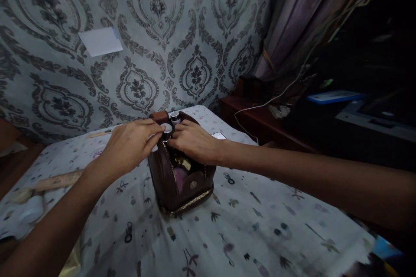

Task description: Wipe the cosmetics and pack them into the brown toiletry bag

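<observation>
A dark brown zippered cosmetic bag point(162, 181) stands unzipped in front of me, a gold zipper along its front edge. My left hand point(128, 145) reaches over its left side, thumb and fingers closed at a silver-capped bottle point(167, 129). Below those fingers a small white piece point(155, 148) shows; its kind is unclear. My right hand point(195, 142) dips into the opening from the right with curled fingers beside the same bottle; what they grip is hidden. Behind sits a second silver-topped bottle point(175, 117). A shiny gold item point(183, 163) and a pinkish one point(180, 178) lie inside the bag.
The bag rests on a patterned white cloth point(247, 225). At left lie a beige tube point(58, 180), a white container point(32, 209) and a brush-like stick point(99, 133). A phone-like object point(218, 136) lies behind my right wrist. A white cable point(276, 101) crosses the reddish ledge point(240, 112).
</observation>
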Demonstrator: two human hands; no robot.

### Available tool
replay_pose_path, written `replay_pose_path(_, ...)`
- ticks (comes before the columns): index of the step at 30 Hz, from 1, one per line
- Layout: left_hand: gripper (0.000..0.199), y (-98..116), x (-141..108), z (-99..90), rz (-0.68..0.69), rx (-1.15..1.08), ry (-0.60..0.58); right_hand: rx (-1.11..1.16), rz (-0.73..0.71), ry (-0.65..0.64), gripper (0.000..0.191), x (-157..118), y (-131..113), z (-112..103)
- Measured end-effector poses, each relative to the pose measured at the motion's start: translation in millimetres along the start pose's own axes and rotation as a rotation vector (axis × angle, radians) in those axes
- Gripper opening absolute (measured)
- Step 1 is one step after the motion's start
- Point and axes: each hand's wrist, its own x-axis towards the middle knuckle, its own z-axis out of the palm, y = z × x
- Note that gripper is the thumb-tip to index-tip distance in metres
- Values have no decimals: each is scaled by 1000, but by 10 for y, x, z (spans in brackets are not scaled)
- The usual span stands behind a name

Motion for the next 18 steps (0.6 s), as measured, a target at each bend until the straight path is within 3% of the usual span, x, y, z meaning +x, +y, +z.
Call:
replay_pose_path(10, 31, 22, -58, 9, 7, -59, 26, 88, 126, -41, 20, -165, 94, -128)
replay_pose_path(18, 29, 163, -84, 39, 53, -38, 16, 80, 115, -115, 24, -213, 68, -147)
